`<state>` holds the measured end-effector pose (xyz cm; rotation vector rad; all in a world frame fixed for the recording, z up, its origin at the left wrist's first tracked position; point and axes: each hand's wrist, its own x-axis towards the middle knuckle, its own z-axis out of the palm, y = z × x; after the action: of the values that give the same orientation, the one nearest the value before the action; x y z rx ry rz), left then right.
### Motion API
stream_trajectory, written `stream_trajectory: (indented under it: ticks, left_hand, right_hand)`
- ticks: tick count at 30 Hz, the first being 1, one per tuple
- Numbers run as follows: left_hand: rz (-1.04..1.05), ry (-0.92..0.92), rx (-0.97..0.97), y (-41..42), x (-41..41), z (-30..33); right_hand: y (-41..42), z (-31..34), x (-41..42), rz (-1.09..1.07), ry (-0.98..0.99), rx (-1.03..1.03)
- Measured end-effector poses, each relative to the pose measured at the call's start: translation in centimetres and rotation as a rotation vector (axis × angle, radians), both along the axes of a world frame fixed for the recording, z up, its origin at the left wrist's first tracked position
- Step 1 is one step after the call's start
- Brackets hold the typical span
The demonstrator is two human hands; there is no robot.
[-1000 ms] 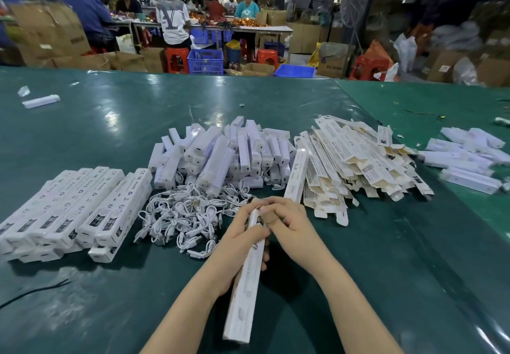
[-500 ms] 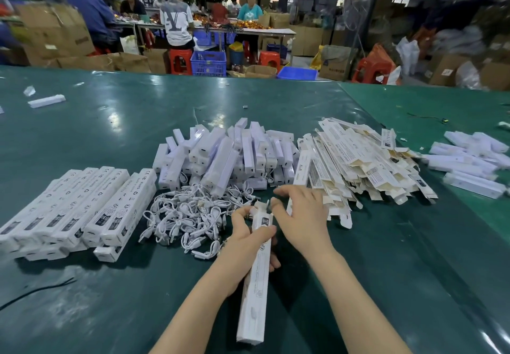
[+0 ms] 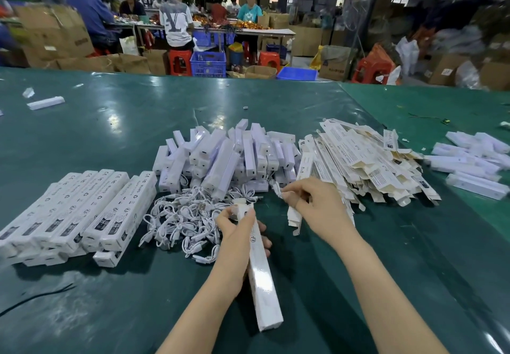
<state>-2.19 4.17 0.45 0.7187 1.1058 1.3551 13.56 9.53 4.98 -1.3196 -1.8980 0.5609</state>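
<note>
My left hand (image 3: 237,232) grips a long white box (image 3: 263,279) near its far end; the box slants toward me over the green table (image 3: 110,138). My right hand (image 3: 317,204) hovers just right of it, at the near edge of a heap of flat unfolded cartons (image 3: 364,160), and pinches a small white piece (image 3: 278,191) between thumb and fingers. A tangle of short white cables (image 3: 182,215) lies left of my left hand. Behind it sits a heap of white light bars (image 3: 226,154).
A neat row of closed white boxes (image 3: 80,210) lies at the left. More white bars (image 3: 474,160) lie at the far right on the adjoining table. A black cord (image 3: 36,295) trails at the near left. People work at tables beyond the far edge.
My right hand left the box's far end and moved right to the carton heap, where it now pinches a small white piece. My left hand kept hold of the box.
</note>
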Motion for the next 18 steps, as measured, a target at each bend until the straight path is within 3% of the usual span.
stream_trajectory:
  ticks: [2,5,8,13,18]
  left_hand:
    - [0.034,-0.024,-0.024,0.4,0.0,-0.1]
    - [0.02,-0.049,-0.043,0.5,-0.1,-0.2]
    - [-0.012,-0.089,-0.027,0.3,-0.3,-0.2]
    - [-0.043,-0.053,0.008,-0.1,-0.2,0.2]
    - [-0.046,-0.04,0.078,-0.5,-0.5,0.7]
  right_hand:
    - [-2.1,0.4,0.0,0.107,0.163,-0.072]
    - [-3.9,-0.3,-0.8,0.265,0.23,-0.228]
    - [-4.6,-1.3,-1.3,0.254,0.4,-0.335]
    - [-4.7,-1.9,-1.4,0.13,0.281,-0.076]
    - [-5.0,-1.9,-1.7,0.131,0.393,-0.169]
